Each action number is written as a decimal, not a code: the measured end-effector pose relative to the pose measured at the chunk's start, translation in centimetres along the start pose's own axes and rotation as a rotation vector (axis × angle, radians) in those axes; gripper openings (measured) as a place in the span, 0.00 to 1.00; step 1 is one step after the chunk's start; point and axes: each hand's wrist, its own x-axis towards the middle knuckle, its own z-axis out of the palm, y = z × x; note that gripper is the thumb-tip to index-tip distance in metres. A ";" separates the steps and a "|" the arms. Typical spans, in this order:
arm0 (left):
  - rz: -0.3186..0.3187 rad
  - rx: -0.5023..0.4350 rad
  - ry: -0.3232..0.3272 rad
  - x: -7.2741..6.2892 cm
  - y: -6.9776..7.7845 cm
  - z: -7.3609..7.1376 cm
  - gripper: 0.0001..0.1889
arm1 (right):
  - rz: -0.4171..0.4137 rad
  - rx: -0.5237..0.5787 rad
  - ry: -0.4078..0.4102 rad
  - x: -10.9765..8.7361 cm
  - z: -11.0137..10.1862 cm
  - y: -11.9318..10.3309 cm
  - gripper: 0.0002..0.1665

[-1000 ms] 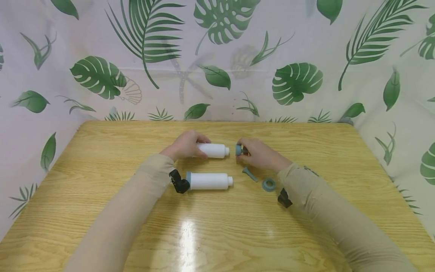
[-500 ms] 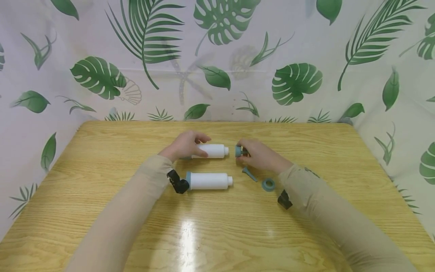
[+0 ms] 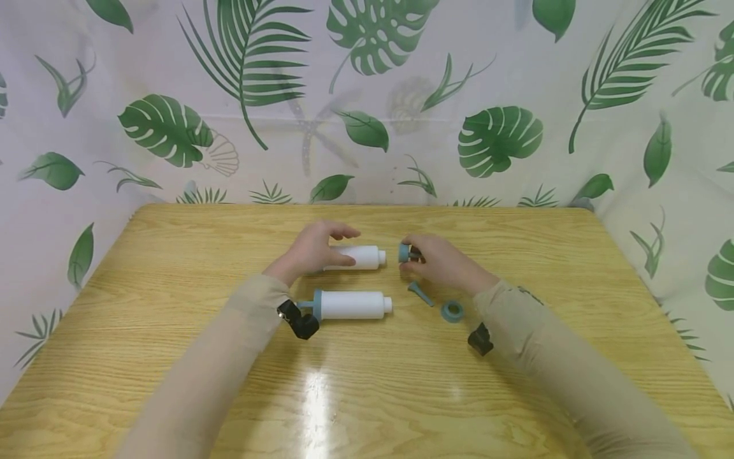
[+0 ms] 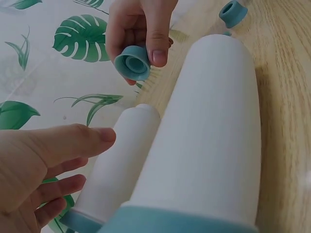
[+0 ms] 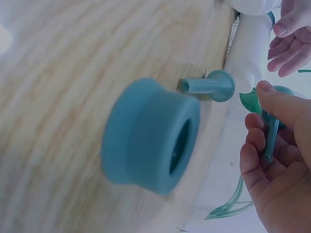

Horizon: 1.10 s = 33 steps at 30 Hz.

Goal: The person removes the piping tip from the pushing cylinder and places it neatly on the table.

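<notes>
My left hand [image 3: 312, 248] is around the far white cylinder [image 3: 367, 257], which has a narrow neck at its right end and a blue-grey collar [image 4: 80, 221]. In the left wrist view, its thumb and fingers are spread and stand apart from the cylinder. My right hand [image 3: 441, 260] pinches a blue-grey cap [image 3: 404, 253] with a thin stem [image 5: 271, 138] running back into the palm. The cap's hollow face points at the cylinder's neck, with a small gap between them.
A second white cylinder [image 3: 352, 305] with a blue-grey collar and handle lies nearer on the wooden table [image 3: 401, 395]. Right of it lie a flared blue-grey stem [image 3: 423, 296] and a blue-grey ring [image 5: 138, 131]. A leaf-print cloth [image 3: 401, 146] hangs behind the table.
My left hand has let go of the far cylinder and its fingers have spread; the cylinder has shifted slightly toward me. My right hand holds the cap almost in the same place.
</notes>
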 end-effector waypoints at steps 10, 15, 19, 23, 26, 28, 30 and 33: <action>0.010 -0.068 0.049 -0.6 0.1 0.4 0.25 | -0.016 -0.032 0.033 -0.3 0.2 -0.7 0.20; 0.042 -0.118 0.105 -0.8 1.0 0.8 0.24 | -0.070 -0.054 0.047 -0.5 -0.1 -1.6 0.24; 0.101 -0.143 0.123 -0.8 1.9 1.4 0.22 | -0.078 -0.031 0.053 -0.5 -0.3 -2.2 0.23; 0.136 -0.135 0.111 -0.8 2.7 2.1 0.21 | -0.065 0.002 0.049 -0.6 -0.4 -2.6 0.23; 0.141 -0.127 0.112 -0.9 3.2 2.6 0.21 | -0.066 0.013 0.041 -0.7 -0.6 -2.8 0.25; 0.139 -0.131 0.122 -0.9 3.3 2.9 0.21 | -0.072 0.017 0.039 -0.8 -0.6 -2.9 0.25; 0.131 -0.135 0.128 -0.9 3.4 3.1 0.21 | -0.074 0.021 0.037 -0.8 -0.7 -3.1 0.24; 0.123 -0.163 0.125 -0.9 3.5 3.4 0.21 | -0.081 0.023 0.040 -0.9 -0.8 -3.3 0.22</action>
